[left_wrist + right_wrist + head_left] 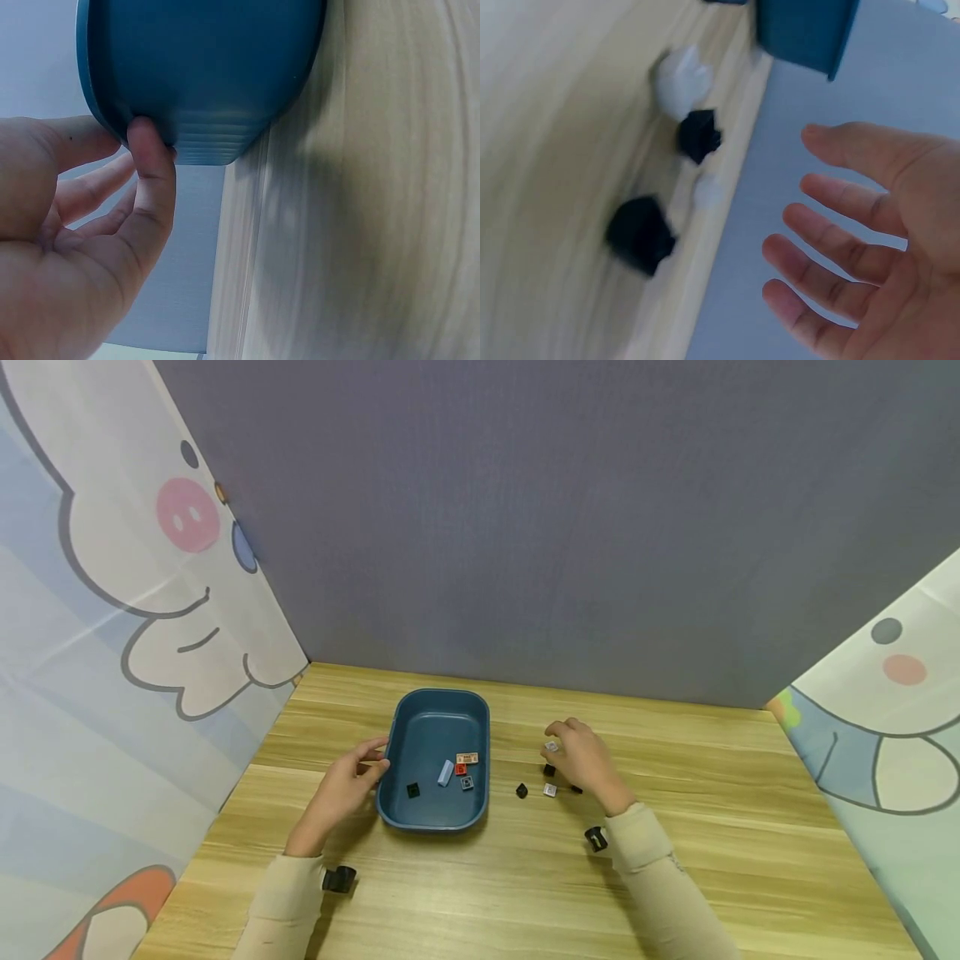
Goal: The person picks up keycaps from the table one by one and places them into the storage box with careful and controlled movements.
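Observation:
My left hand (341, 793) grips the left rim of a dark blue plastic tray (438, 818), thumb and finger on either side of the edge; the left wrist view shows this pinch close up. Inside the tray lie small keycap-like pieces: a light blue long one (446, 773), a beige one (467, 758), a red one (461, 769), a grey one (467, 783) and a black one (413, 790). Fingers spread and holding nothing, my right hand (588, 764) hovers over loose pieces on the table. A black piece (640, 235) and a white piece (682, 81) show blurred in the right wrist view.
Left of the right hand, another black piece (522, 791) and a white one (550, 790) lie on the wooden table (480, 893). A grey panel (525, 527) stands behind the table. Cartoon-printed cloths (90, 635) hang at both sides.

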Motion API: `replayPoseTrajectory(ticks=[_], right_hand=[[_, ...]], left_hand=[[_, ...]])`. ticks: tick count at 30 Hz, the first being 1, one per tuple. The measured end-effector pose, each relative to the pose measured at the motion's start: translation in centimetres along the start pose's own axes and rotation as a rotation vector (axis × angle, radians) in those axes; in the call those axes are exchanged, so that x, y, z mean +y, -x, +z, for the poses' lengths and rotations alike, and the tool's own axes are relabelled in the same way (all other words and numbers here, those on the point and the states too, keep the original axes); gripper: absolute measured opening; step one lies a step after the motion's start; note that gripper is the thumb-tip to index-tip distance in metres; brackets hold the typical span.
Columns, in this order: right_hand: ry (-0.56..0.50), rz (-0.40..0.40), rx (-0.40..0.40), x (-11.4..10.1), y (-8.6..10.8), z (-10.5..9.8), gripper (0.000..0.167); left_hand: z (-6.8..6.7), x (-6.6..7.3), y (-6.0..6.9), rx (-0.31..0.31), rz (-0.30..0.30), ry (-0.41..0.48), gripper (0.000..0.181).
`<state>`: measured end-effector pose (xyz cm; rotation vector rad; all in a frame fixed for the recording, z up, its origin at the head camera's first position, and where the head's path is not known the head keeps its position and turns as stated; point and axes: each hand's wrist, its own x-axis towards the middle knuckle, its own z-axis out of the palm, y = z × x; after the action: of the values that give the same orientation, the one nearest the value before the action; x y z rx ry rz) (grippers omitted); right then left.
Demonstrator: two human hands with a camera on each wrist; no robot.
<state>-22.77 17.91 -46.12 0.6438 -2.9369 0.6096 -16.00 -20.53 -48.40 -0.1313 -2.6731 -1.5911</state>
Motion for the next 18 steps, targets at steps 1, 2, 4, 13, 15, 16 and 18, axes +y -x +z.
replayPoseTrajectory(ticks=[1, 2, 4, 13, 15, 16, 18], right_hand=[[0.004, 0.002, 0.000, 0.3, 0.0, 0.1, 0.032], [0.008, 0.004, 0.001, 0.6, 0.1, 0.1, 0.032], [0.015, 0.005, 0.002, 1.0, 0.1, 0.3, 0.030], [0.035, 0.074, -0.057, 2.3, -0.2, 0.9, 0.030], [0.041, 0.104, -0.076, 2.3, -0.4, 1.0, 0.030], [0.042, 0.119, -0.087, 2.4, -0.4, 1.1, 0.030], [0.043, 0.153, -0.105, 2.4, -0.5, 1.2, 0.031]], left_hand=[[0.0, 0.0, 0.0, -0.001, 0.000, 0.000, 0.041], [0.0, 0.0, 0.0, -0.003, 0.001, -0.001, 0.041], [0.0, 0.0, 0.0, -0.004, -0.001, 0.000, 0.041], [0.0, -0.1, 0.0, 0.004, 0.010, -0.012, 0.041], [0.0, -0.2, 0.0, 0.003, 0.013, -0.014, 0.041], [0.0, -0.2, 0.0, 0.003, 0.016, -0.014, 0.041], [0.1, -0.1, 0.0, 0.005, 0.008, -0.007, 0.041]])
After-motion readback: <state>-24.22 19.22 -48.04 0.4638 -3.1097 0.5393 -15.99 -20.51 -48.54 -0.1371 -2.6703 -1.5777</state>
